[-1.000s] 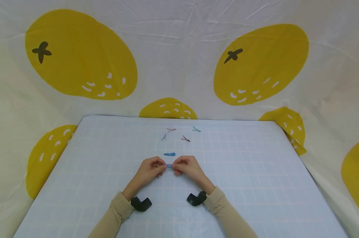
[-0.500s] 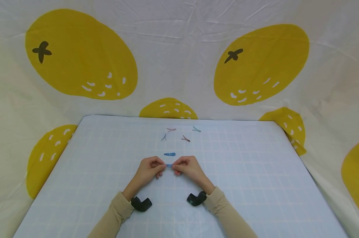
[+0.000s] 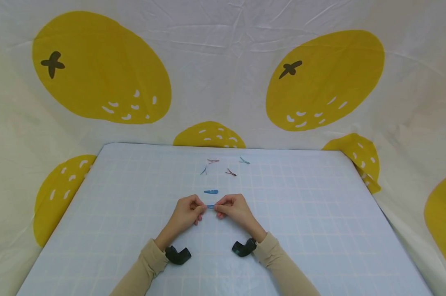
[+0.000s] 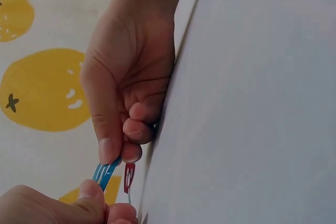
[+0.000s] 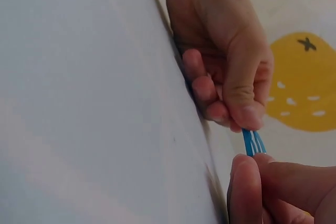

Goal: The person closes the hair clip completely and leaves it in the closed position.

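Note:
A blue snap hair clip (image 3: 210, 206) is stretched between my two hands, low over the table. My left hand (image 3: 186, 213) pinches one end of it between thumb and index finger. The right hand (image 3: 235, 209) pinches the other end the same way. In the left wrist view the clip's slotted middle (image 4: 105, 174) shows between the fingertips, while its ends are covered. The right wrist view also shows the clip (image 5: 254, 141), with light gaps between its strips. Just beyond the hands, a second blue hair clip (image 3: 211, 192) lies flat on the table.
Farther back lie a pinkish-red clip (image 3: 213, 161), a green clip (image 3: 244, 160), a dark red clip (image 3: 230, 172) and a dark blue clip (image 3: 204, 170), each with its arms spread. A white grid-patterned cloth (image 3: 319, 213) covers the table; a fruit-print curtain (image 3: 215, 82) hangs behind.
My left hand and wrist have shifted slightly to the right. The right hand stays almost in place, both hands keep their pinch on the blue hair clip, and the other clips have not moved.

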Available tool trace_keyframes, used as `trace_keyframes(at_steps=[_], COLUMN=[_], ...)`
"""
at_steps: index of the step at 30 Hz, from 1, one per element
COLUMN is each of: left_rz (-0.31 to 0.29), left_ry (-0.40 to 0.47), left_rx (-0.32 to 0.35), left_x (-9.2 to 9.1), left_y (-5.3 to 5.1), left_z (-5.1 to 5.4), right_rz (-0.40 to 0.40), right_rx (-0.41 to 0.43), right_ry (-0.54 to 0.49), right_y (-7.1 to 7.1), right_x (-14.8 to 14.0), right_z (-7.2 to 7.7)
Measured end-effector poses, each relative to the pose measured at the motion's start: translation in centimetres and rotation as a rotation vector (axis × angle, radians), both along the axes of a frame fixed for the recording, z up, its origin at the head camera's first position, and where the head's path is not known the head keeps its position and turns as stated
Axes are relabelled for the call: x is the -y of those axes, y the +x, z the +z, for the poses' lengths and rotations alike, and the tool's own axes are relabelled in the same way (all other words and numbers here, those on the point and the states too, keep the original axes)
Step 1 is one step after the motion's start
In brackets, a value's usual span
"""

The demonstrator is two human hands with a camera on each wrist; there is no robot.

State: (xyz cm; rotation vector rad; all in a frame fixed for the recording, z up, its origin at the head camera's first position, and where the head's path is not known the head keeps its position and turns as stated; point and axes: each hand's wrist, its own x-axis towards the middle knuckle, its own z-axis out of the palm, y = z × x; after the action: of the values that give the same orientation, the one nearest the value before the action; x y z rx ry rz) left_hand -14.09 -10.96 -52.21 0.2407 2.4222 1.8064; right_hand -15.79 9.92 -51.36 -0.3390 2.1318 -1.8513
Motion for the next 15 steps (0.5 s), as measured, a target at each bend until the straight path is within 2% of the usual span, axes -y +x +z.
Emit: trace_keyframes(at_steps=[3,9,15], left_rz=[0.011,0.036,0.067], left_ry=[-0.040,-0.120,-0.201], left_rx=[-0.013,-0.041,-0.129], left_x=[-0.3,-0.7,-1.1], left_y=[0.2,0.3,0.2], left_z=[0.1,0.3,0.2], right_rz=[-0.008,-0.012,-0.030], right_rx=[-0.009,-0.026,-0.047], right_ry=[0.014,0.050,0.063], right_y=[0.0,0.9,1.3], right_x=[0.2,0.6,0.7], right_z=[0.1,2.6,3.3])
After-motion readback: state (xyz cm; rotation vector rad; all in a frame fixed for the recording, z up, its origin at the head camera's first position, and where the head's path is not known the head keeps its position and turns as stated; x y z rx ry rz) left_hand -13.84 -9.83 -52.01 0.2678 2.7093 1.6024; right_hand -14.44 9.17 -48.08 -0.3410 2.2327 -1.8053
